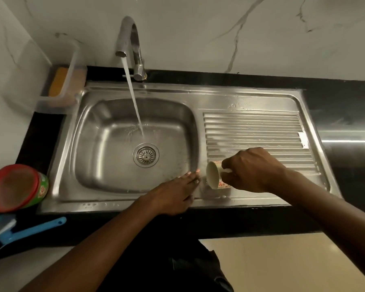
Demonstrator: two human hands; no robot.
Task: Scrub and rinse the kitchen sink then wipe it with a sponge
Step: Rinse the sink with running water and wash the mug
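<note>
Right hand is tipping a cup sideways, grip clamped on it; left hand is lying flat, fingers apart, on the sink rim.

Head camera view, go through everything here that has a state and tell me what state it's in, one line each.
faucet: running, stream falling into the basin
sink: wet, not filled
drain: open, no plug
cup: tipped sideways, mouth toward the basin, empty
right hand: closed on the cup
left hand: flat on the sink's rim, holding nothing
sponge: unused, in its clear holder
</note>
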